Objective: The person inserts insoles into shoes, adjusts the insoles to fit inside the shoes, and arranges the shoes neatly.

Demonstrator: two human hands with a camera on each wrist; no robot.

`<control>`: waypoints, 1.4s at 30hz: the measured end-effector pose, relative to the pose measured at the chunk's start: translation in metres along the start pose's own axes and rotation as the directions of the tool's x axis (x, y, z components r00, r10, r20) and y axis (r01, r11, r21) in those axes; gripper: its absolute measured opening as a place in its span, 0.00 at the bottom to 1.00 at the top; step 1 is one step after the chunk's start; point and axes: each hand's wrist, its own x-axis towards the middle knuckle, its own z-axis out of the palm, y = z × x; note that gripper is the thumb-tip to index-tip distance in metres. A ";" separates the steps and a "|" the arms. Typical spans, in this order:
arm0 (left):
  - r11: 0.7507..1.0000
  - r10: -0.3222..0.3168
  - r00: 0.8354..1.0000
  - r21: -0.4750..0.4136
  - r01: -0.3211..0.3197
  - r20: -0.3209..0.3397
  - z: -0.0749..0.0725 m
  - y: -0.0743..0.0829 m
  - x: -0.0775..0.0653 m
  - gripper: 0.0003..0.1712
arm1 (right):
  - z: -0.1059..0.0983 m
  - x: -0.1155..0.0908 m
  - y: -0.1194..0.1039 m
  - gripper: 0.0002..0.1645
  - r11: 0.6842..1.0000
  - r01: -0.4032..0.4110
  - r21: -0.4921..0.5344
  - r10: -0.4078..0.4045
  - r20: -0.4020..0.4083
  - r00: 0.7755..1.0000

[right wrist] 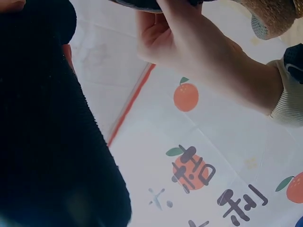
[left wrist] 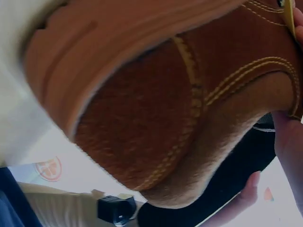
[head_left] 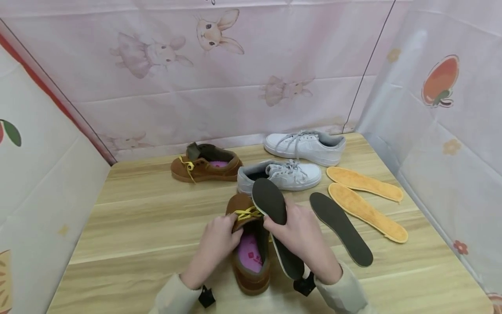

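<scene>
A brown shoe (head_left: 251,285) with yellow laces (head_left: 248,213) stands toe-away on the table, a pink insole (head_left: 248,253) inside it. My left hand (head_left: 219,237) grips the shoe's left side by the lacing, thumb at the opening. My right hand (head_left: 300,229) holds a black insole (head_left: 269,197) with a pale edge, tilted upright over the shoe's right side. The shoe's heel and side (left wrist: 142,113) fill the left wrist view. In the right wrist view the held insole (right wrist: 52,127) looms large at the left.
Another brown shoe (head_left: 205,169) with a pink insole lies at the back left. Two white shoes (head_left: 306,146) stand at the back. On the right lie a second black insole (head_left: 343,229) and two orange fuzzy insoles (head_left: 368,213). Printed cloth walls (head_left: 219,104) surround the table.
</scene>
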 end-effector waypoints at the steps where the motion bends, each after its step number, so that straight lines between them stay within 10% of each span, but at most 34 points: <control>1: 1.000 -0.005 1.000 -0.009 0.005 0.002 -0.001 -0.001 0.001 0.09 | 0.000 0.000 0.000 0.24 1.000 -0.006 0.007 0.006 0.002 1.000; 27: 0.956 -0.155 0.987 -0.256 0.142 -0.032 0.000 -0.015 0.019 0.18 | -0.012 -0.024 -0.016 0.23 0.999 0.020 0.031 -0.022 0.055 0.998; 42: 0.961 -0.166 0.986 -0.223 0.162 0.000 -0.003 -0.017 0.019 0.23 | -0.018 -0.046 -0.029 0.16 0.998 0.055 -0.044 -0.040 0.297 0.954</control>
